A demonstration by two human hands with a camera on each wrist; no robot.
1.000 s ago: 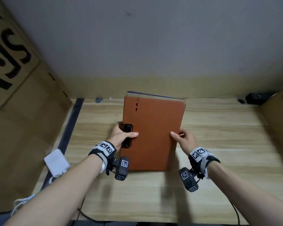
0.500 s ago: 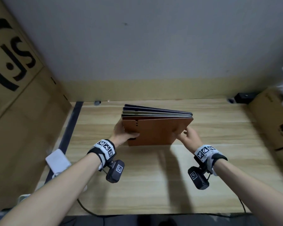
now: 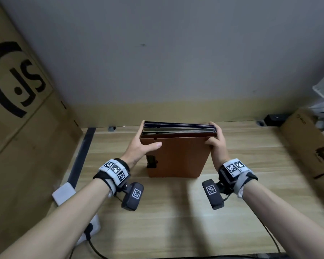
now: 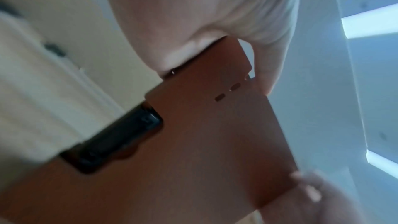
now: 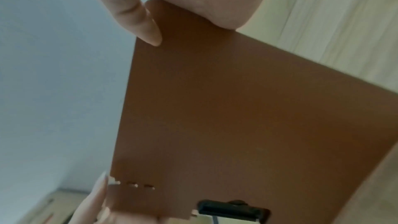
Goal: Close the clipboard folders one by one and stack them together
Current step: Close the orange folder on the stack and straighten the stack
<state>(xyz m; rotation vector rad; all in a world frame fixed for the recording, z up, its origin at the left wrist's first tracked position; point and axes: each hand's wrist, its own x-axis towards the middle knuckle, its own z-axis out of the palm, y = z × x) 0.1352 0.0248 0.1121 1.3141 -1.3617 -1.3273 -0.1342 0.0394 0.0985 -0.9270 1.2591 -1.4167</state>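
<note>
**Folders Held on Edge at Centre of Desk**

Pale wood-grain desk (image 3: 176, 221) across the lower half of the head view, backed by a plain grey wall (image 3: 157, 62). Big cardboard box (image 3: 17, 109) with black lettering at upper left; smaller cardboard box (image 3: 310, 146) at right edge. White adapter (image 3: 64, 193) with a dark cable at lower left.

Stack of folders (image 3: 176, 156) at frame centre, standing on its lower edge on the desk, tilted toward the camera. Brown cover in front, with small slots near its top left corner and a black clip (image 3: 151, 161) on its left side; darker folder edges packed behind it along the top.

Left hand (image 3: 140, 148) clamped on the stack's upper left corner, thumb across the brown cover. Right hand (image 3: 218, 144) clamped on the upper right corner, fingers over the top edges.
</note>
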